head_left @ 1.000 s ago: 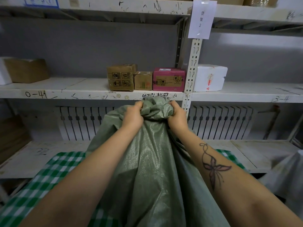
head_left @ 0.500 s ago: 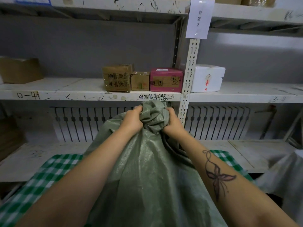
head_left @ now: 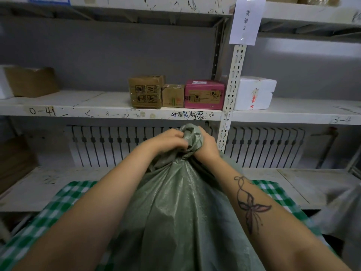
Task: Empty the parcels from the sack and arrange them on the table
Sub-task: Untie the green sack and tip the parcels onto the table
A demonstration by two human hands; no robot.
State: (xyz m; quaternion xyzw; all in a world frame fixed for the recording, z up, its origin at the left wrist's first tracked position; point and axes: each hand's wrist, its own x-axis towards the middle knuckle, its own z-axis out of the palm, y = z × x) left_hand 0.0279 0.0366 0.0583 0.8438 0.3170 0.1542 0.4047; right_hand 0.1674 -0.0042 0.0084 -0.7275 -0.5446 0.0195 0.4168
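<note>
1. Head view, the sack: a grey-green woven sack [head_left: 175, 212] stands upright in the middle, between the two forearms. Its lower part rests on the table [head_left: 48, 218], which is covered with a green and white checked cloth. The top of the sack is gathered into a tight, twisted bunch.
2. Head view, the left hand [head_left: 166, 141]: its fingers are curled and pinch the folds of the bunch from the left side.
3. Head view, the right hand [head_left: 207, 147]: it is wrapped around the neck of the sack from the right, just below the bunch. The two hands are very close, with only the bunched fabric between them. The right forearm has a butterfly tattoo [head_left: 250, 206].
4. Head view, behind the sack: a white metal shelf [head_left: 78, 108] runs across, with handwriting on its front edge. On it four boxes stand in a row: a brown carton [head_left: 145, 91], a smaller brown carton [head_left: 172, 95] touching it, a pink box [head_left: 204, 94], and, past the upright post, a white foam box [head_left: 254, 92].
5. Head view, other things: a larger cardboard box [head_left: 29, 81] sits at the far left of the same shelf. A paper label [head_left: 246, 20] hangs on the post above. A white radiator [head_left: 117, 145] is against the wall under the shelf.
</note>
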